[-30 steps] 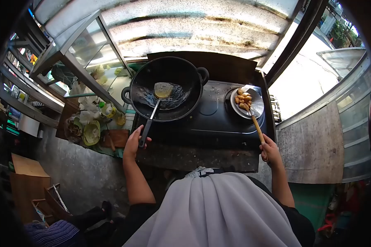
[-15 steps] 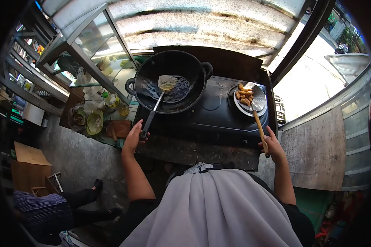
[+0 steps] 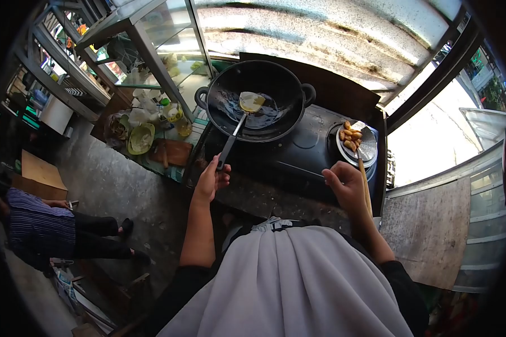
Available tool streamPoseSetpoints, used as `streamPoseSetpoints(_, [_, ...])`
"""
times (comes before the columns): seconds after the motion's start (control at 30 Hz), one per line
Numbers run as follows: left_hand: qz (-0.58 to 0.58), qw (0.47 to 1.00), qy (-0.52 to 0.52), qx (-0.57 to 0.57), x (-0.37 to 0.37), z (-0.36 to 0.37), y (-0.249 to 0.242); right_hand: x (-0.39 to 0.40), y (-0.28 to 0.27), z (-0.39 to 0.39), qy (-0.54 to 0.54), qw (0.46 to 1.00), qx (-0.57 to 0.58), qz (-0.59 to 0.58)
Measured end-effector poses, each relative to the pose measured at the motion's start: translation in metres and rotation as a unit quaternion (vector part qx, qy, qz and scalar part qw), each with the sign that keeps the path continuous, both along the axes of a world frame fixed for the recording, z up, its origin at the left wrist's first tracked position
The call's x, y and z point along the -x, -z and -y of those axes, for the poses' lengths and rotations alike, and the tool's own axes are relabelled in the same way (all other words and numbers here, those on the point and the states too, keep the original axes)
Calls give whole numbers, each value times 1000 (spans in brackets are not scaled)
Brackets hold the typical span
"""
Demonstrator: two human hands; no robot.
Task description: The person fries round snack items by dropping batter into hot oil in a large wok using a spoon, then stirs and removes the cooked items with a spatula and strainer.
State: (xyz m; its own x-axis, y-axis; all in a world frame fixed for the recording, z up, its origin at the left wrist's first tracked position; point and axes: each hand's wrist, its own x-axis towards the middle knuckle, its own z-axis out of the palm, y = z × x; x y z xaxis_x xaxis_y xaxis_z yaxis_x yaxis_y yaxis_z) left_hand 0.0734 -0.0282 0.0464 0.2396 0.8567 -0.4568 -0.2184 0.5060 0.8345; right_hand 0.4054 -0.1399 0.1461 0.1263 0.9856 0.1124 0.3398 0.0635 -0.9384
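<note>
My left hand (image 3: pixel 209 182) is at the end of the black handle of a metal spatula (image 3: pixel 234 135), its fingers curled loosely round it. The spatula's head rests in dark, glossy oil in a black two-handled wok (image 3: pixel 289 84) on the stove. My right hand (image 3: pixel 346 182) is curled closed with the thumb up and nothing visible in it. Just right of it runs the wooden handle (image 3: pixel 367 188) of a flat metal skimmer (image 3: pixel 368 143). The skimmer lies over a round metal dish (image 3: pixel 341 147) on the right burner, with golden-brown fried pieces (image 3: pixel 349 136) on it.
A glass display case (image 3: pixel 171 53) stands left of the wok. Below it are a green bowl (image 3: pixel 141 139), a bottle (image 3: pixel 171 111) and a brown board (image 3: pixel 174 153). A person (image 3: pixel 42 224) in a striped top is at the lower left. Corrugated metal (image 3: pixel 320 28) stands behind the stove.
My right hand has moved left, off the skimmer handle's end, and its fingers have curled in. My left hand has closed more round the spatula handle. The view has shifted.
</note>
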Motion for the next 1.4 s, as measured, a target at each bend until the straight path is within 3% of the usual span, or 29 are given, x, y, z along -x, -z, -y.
streamPoseSetpoints(0.03, [7,1000,12,-5,-2,4,1,14,10,-8,-44,993,51,-95])
streamPoseSetpoints(0.13, [38,997,63,-16,-8,11,8,48,32,-24,-128,962,114,-213])
streamPoseSetpoints(0.27, [50,992,120,1,-28,23,-1,65,51,-30,-169,935,220,-223])
streamPoseSetpoints(0.37, [64,985,157,18,-33,23,-2,76,65,-37,-103,913,299,-259])
streamPoseSetpoints(0.6, [14,984,177,-21,-9,11,7,94,109,-85,-39,727,420,-542])
streamPoseSetpoints(0.8, [-57,985,152,-64,34,-7,27,126,88,-113,0,732,405,-548])
streamPoseSetpoints(0.9, [-88,980,158,-87,67,-26,28,133,103,-125,47,745,416,-520])
streamPoseSetpoints(0.97, [-72,977,148,-133,92,-38,24,137,94,-123,19,796,357,-488])
streamPoseSetpoints(1.07, [-74,993,81,-32,137,-64,18,131,90,-121,15,838,323,-439])
streamPoseSetpoints(1.13, [-57,996,57,-24,164,-79,15,129,92,-115,40,850,312,-422])
streamPoseSetpoints(1.23, [-57,997,54,-23,207,-102,23,123,103,-104,81,931,264,-238])
streamPoseSetpoints(1.4, [-9,1000,-2,9,263,-130,39,126,94,-89,151,960,198,-126])
